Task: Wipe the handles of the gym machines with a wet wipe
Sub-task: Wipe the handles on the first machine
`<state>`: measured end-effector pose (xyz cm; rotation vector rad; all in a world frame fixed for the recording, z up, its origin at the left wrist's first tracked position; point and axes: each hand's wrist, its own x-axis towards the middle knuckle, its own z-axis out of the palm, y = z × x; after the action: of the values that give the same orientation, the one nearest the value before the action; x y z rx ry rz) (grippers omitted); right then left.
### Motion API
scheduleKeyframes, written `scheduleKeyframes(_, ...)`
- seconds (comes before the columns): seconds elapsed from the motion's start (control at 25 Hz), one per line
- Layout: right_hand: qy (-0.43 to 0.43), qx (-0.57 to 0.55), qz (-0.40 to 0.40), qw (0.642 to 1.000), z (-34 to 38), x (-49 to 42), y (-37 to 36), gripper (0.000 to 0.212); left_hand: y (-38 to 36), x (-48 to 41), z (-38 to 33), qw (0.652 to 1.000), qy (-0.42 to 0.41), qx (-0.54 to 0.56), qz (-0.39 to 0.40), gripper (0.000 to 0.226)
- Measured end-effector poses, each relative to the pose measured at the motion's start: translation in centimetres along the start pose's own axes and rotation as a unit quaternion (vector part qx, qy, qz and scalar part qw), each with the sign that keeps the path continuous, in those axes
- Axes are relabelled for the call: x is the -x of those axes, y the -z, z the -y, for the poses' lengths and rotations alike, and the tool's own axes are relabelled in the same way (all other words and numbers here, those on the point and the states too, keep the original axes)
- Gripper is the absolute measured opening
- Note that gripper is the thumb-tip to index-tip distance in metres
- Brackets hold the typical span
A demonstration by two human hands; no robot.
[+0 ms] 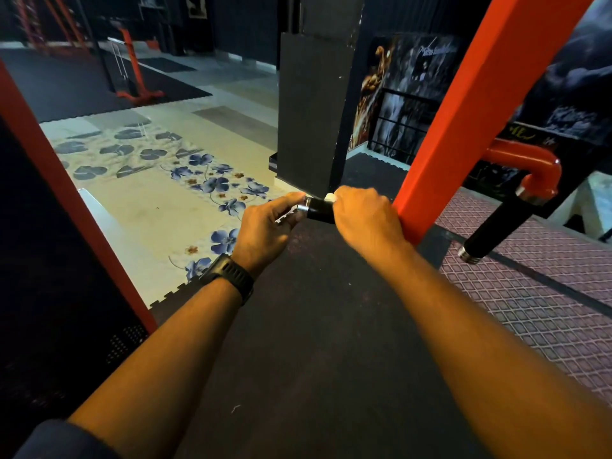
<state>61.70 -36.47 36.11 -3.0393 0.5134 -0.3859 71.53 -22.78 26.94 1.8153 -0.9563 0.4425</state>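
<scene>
- Right hand [364, 217] is curled tight round the short black round handle [319, 211]. A white wet wipe [330, 197] is squashed under its fingers, and only a small bit peeks out at the fist's 11 o'clock.
- Left hand [266, 226] pinches the shiny silver end cap [303, 208] at the handle's 9 o'clock end, with the thumb on top.
- That handle sits almost in the middle of the view. Its 3 o'clock end is hidden behind the right hand, just beside the thick red metal beam [463, 111] that climbs toward 1 o'clock.
- I think the handle is hard and fixed to the machine, so it will not bend or drop. It may wobble or turn a little, so holding the end cap looks wise.
- The wipe is soft, thin, light and wet. It could bunch up, slide or tear, so it is best wrapped round the black part with fingers pressing all round.
- The black part looks smooth and may get slippery once wet.
- At 3 o'clock a second black handle [496, 223] hangs from a red bent pipe [526, 164], with no hand on it. I cannot tell if it is clean.
- A black wrist watch [231, 273] sits at 8 o'clock, and a dark rubber floor mat [314, 326] lies at 6 o'clock.
</scene>
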Motion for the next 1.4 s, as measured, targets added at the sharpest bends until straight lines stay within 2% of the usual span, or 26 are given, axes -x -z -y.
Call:
scheduleKeyframes(0.08,-0.046,-0.009,0.075,0.996,0.0,-1.3,1.5,0.012,-0.1,0.0,-0.2,1.0,0.01,0.011,0.013,0.041)
scheduleKeyframes(0.16,-0.024,0.007,0.051,0.998,0.1,-0.6,1.0,0.015,-0.1,0.1,-0.3,1.0,0.017,0.012,0.015,0.039)
scheduleKeyframes(0.24,0.081,0.01,-0.078,0.994,-0.9,2.0,-1.6,0.024,-0.1,0.2,-0.1,1.0,0.023,0.011,0.007,0.039)
scheduleKeyframes(0.36,0.253,0.032,-0.255,0.933,-3.8,3.6,-5.3,0.039,-0.1,0.2,-0.3,1.0,0.021,0.022,0.0,0.038)
scheduleKeyframes(0.44,0.316,0.087,-0.287,0.9,-5.4,3.0,-6.0,0.039,-0.2,0.0,-0.5,1.0,0.016,0.022,-0.004,0.039)
scheduleKeyframes(0.56,0.382,0.186,-0.261,0.867,-6.3,2.7,-6.4,0.041,-0.1,-0.3,-0.2,1.0,-0.004,0.017,-0.001,0.038)
scheduleKeyframes(0.76,0.469,0.268,-0.185,0.821,-7.1,1.0,-5.3,0.039,0.0,-0.3,0.0,0.999,0.008,0.037,0.017,0.036)
scheduleKeyframes(1.04,0.486,0.369,-0.182,0.771,-7.6,0.8,-5.1,0.038,0.1,-0.7,0.1,1.0,0.003,0.02,0.011,0.033)
scheduleKeyframes(1.12,0.489,0.363,-0.177,0.774,-8.2,1.1,-5.0,0.04,0.1,-0.6,0.1,1.0,0.006,0.017,0.006,0.033)
scheduleKeyframes(1.32,0.448,0.31,-0.205,0.813,-8.1,2.0,-5.5,0.044,-0.2,-0.6,0.0,0.999,0.025,0.033,0.013,0.035)
scheduleKeyframes(1.4,0.408,0.264,-0.233,0.842,-8.0,2.0,-5.1,0.042,-0.4,-0.6,0.2,0.999,0.026,0.033,0.007,0.035)
